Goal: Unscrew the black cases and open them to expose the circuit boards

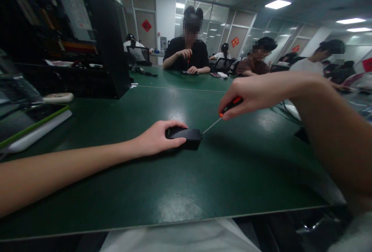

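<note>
A small black rectangular box lies on the green tabletop. My left hand is closed around its left end, thumb along the near side and fingers along the far side. Above and to the right, my right hand grips a screwdriver by its black and orange handle. The thin metal shaft slants down to the left, and its tip meets the upper right end of the box. Whether a screw sits at that spot is too small to tell.
An open black computer case stands at the left. Below it lie a green-edged tray-like object and a pale rounded item. Across the table a person in black holds another screwdriver; other people sit at the right.
</note>
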A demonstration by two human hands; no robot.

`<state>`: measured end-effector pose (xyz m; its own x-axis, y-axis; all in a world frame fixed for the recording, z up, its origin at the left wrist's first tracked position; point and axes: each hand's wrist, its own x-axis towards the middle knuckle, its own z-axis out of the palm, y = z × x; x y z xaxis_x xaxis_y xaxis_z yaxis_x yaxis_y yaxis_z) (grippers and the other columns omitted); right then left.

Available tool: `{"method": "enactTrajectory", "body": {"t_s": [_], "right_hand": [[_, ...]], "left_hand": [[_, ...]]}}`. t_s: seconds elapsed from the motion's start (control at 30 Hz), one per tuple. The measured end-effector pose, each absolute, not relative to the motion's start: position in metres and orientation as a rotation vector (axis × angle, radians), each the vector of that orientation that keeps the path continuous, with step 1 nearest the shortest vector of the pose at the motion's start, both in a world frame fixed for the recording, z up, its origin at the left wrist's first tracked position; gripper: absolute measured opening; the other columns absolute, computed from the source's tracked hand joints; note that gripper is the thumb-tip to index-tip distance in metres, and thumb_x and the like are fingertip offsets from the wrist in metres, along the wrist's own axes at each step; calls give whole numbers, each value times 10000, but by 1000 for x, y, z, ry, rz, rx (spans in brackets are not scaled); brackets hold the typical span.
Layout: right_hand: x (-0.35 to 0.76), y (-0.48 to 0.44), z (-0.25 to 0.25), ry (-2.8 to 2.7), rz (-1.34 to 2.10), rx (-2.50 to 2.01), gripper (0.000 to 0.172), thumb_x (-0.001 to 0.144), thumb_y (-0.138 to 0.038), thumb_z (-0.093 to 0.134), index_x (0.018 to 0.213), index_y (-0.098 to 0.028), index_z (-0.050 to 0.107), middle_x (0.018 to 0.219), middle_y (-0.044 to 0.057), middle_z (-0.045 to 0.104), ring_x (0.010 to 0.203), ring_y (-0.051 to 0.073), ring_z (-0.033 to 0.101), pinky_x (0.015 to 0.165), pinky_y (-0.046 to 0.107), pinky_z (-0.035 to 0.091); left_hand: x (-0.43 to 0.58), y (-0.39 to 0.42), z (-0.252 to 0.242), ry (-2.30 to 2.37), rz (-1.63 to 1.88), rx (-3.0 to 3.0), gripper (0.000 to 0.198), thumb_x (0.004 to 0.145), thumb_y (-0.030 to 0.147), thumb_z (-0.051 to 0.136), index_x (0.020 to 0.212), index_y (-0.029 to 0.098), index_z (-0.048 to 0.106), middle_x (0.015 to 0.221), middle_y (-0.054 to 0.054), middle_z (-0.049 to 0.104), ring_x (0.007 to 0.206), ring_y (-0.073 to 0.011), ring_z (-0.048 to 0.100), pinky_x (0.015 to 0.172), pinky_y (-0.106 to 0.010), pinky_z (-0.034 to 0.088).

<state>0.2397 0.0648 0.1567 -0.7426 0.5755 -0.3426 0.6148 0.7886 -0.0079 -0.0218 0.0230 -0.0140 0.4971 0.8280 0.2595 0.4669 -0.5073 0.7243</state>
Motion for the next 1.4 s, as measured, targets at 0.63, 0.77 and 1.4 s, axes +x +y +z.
{"method": "enactTrajectory", "body": {"t_s": [0.63,0.77,1.4], "right_hand": [[297,74,71,2751,-484,965,531,912,-618,526,879,-110,678,674,-7,522,601,64,429,569,206,295],[296,76,58,2750,-570,984,534,919,-622,512,886,-112,667,699,-9,532,620,65,437,580,204,314],[258,58,12,3293,535,807,352,1014,-365,431,1180,-141,647,960,76,674,791,131,595,687,240,383]], "left_hand": [[-23,22,-15,1101,794,2171,507,863,501,680,1250,175,669,1172,-67,716,1024,-255,660,912,-343,490],[-24,22,-15,1083,799,2176,497,866,495,679,1248,177,670,1173,-67,716,1015,-253,662,913,-346,492],[-23,21,-16,1072,896,2166,498,862,487,690,1238,161,683,1188,-69,732,1070,-257,662,970,-348,488]]}}
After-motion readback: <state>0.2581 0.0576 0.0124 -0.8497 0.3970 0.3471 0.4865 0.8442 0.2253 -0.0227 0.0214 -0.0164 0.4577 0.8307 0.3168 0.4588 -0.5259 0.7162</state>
